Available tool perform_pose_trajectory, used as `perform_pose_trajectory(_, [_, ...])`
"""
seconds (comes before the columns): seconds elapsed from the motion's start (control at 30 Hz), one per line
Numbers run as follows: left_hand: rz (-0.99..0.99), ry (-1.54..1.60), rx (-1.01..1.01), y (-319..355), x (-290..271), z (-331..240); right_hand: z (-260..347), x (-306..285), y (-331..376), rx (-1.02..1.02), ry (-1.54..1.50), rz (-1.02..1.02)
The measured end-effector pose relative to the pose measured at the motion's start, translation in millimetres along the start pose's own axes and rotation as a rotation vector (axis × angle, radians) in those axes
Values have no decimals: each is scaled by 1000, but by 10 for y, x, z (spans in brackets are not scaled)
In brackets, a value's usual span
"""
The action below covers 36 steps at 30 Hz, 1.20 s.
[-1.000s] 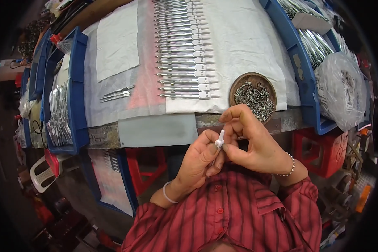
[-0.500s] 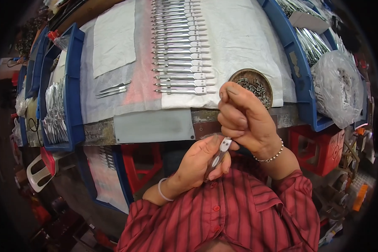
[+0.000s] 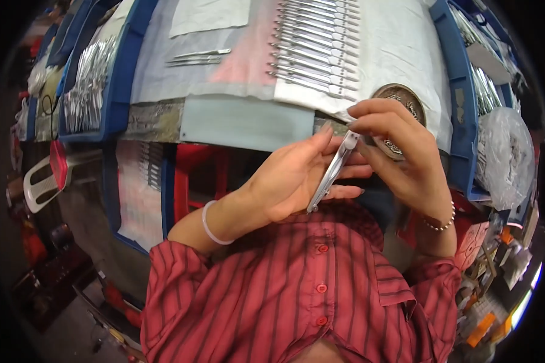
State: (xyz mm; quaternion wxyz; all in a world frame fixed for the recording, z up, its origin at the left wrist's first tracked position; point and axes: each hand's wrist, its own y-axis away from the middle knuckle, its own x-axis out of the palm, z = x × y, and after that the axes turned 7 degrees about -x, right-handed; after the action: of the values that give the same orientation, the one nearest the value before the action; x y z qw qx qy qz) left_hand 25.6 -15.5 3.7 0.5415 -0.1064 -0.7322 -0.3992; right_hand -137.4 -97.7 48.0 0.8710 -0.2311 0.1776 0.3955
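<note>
A slim silver metal piece with a pointed lower end and a flat block at its upper end lies slantwise across the fingers of my left hand. The left thumb is raised beside the block, and the fingers stretch behind the piece. My right hand is bent around the block end, thumb and fingertips at it. Whether a small part is pinched there cannot be made out. Beyond my hands, a row of similar metal pieces lies on white cloth. A round dish of small metal pins is partly hidden behind my right hand.
Several tweezer-like tools lie on the cloth at left. A blue bin of thin metal parts stands left; another blue bin and a clear plastic bag are right. A grey plate lines the bench edge, with a red stool below.
The view has shifted, so the bench appears higher. My left hand has opened flatter, with the metal piece turned along it. My right hand has gone from a closed pinch to bent fingers at the block end.
</note>
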Motion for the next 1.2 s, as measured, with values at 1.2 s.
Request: perform_pose_trajectory(1.2, [237, -46, -152, 172, 23, -256, 189, -157, -222, -293, 460, 406])
